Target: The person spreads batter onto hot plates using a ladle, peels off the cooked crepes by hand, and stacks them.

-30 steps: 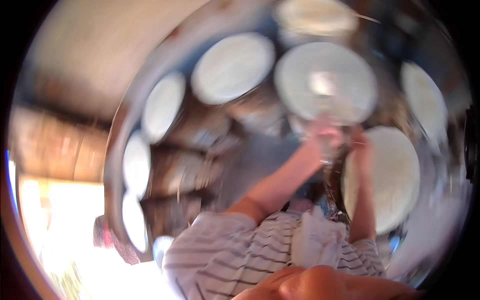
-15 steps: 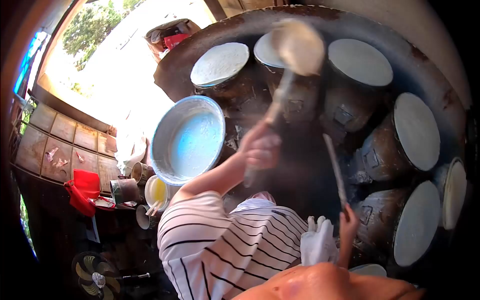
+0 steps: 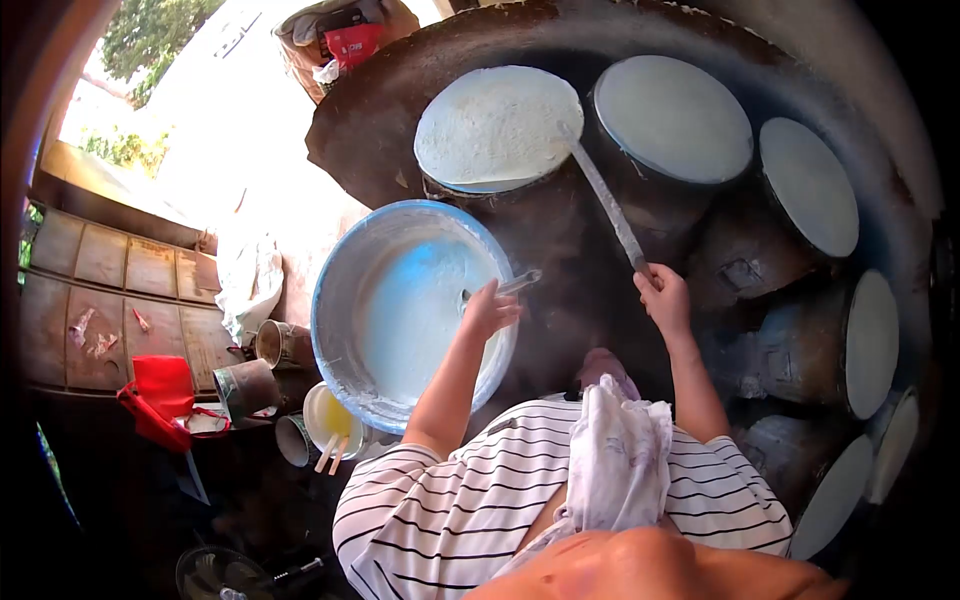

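Note:
My left hand [image 3: 490, 310] is closed on a ladle handle [image 3: 520, 283] over the right side of a blue-rimmed basin [image 3: 330, 290] of whitish liquid. The ladle's bowl cannot be seen. Fingers of my right hand [image 3: 662, 298] grip a long flat stick [image 3: 608, 203], which slants up and left. Its far tip lies at the right edge of a round white sheet [image 3: 490, 125] on a drum-like steamer. Just right of that tip is another white round top [image 3: 675, 118].
More white round tops [image 3: 810, 187] curve down the right side along the dark stove rim [image 3: 395, 88]. At left are a red bag [image 3: 160, 400], metal cans [image 3: 245, 388], a white tub [image 3: 322, 415] with sticks and a fan [image 3: 215, 575]. A white cloth [image 3: 620, 450] hangs at my front.
The ladle was raised over the steamers; my left hand has brought it down to the basin. My right hand has moved up, and the stick's tip now reaches the white sheet. The view has shifted.

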A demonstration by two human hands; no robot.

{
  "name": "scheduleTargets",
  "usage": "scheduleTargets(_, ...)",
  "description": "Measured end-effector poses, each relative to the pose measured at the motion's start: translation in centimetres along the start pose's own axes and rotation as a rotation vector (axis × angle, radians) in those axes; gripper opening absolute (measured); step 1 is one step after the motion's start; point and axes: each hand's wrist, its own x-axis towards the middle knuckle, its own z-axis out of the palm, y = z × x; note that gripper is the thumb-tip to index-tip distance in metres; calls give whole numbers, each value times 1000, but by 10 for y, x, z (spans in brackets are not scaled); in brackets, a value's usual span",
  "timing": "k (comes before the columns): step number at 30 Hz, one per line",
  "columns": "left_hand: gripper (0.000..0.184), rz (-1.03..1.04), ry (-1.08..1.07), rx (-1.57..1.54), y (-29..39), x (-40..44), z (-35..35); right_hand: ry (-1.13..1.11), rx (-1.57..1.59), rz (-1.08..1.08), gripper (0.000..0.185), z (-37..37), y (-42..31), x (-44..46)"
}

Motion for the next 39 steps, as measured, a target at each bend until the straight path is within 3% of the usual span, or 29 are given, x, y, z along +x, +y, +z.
scheduleTargets(1,47,52,-71,208,18,-3,6,-60,71,98,21,8,-10,20)
scheduleTargets(3,60,690,126,690,58,15,17,-108,180,75,19,17,-12,58)
scheduleTargets(4,60,1062,359,964,85,16,26,-138,197,68,20,22,-15,78)
scheduleTargets(5,56,1254,509,1117,111,27,33,-153,209,52,23,26,-16,95)
scheduleTargets(8,49,1348,591,1440,164,70,32,-194,225,37,34,28,-26,139)
scheduleTargets(13,26,1593,516,1580,219,116,7,-175,26,-104,43,18,-16,178)
scheduleTargets(14,19,1604,534,1610,229,121,4,-182,53,-82,43,18,-8,176)
scheduleTargets(16,13,1724,334,1630,248,126,-6,-167,104,-6,45,18,-9,175)
scheduleTargets(19,10,1933,402,1546,265,112,5,-110,189,154,44,18,-26,164)
scheduleTargets(22,37,1975,353,1399,265,96,5,-69,243,160,43,11,-25,156)
scheduleTargets(24,62,1511,59,592,266,93,15,-48,257,166,42,2,-25,150)
scheduleTargets(26,84,815,-97,36,286,92,28,14,255,144,42,-5,-24,152)
scheduleTargets(27,50,551,-505,-296,301,122,-1,14,277,136,41,-8,-25,156)
scheduleTargets(28,50,434,-576,-366,314,133,-3,4,301,112,41,-8,-28,164)
scheduleTargets(29,52,342,-362,-325,316,126,18,-23,300,101,41,-9,-31,174)
scheduleTargets(31,58,467,-70,-10,339,157,35,-51,339,97,41,-3,-42,196)
scheduleTargets(32,63,653,35,249,335,210,12,-71,353,90,41,-3,-47,210)
scheduleTargets(33,72,821,281,708,336,252,-8,-53,286,59,42,2,-43,222)
scheduleTargets(34,67,710,313,747,338,211,21,-64,267,50,41,3,-33,237)
scheduleTargets(36,62,1003,232,592,333,158,59,-93,262,79,33,-3,-37,255)
scheduleTargets(39,59,1183,367,691,319,47,130,-140,113,-5,20,-14,-44,284)
